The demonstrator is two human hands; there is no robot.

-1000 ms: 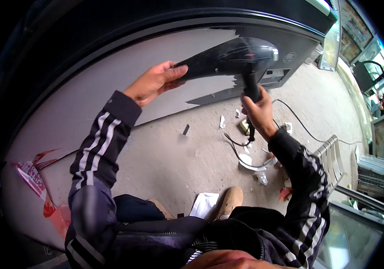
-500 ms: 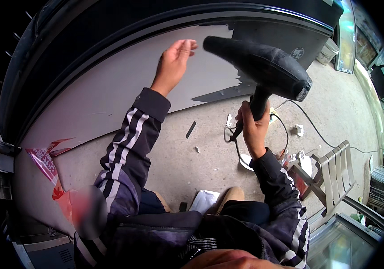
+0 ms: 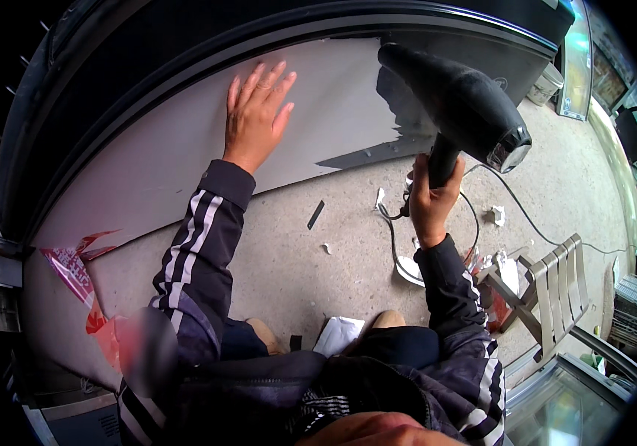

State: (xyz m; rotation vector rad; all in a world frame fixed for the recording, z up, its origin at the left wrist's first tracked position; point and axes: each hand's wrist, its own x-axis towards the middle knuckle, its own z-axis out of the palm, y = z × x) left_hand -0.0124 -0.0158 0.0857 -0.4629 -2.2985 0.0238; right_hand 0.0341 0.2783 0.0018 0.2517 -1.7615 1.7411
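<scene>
Spread wide, the left hand lies against a pale grey panel. The right hand grips a black hair dryer by its handle, narrow nozzle near the panel's ragged edge. Beyond, a cable crosses the concrete floor; a white packet lies between the shoes, a slatted stool to the right.

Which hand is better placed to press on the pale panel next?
Probably the left hand: it is open, fingers spread, over the pale panel, holding nothing, while the right hand grips the hair dryer.
</scene>
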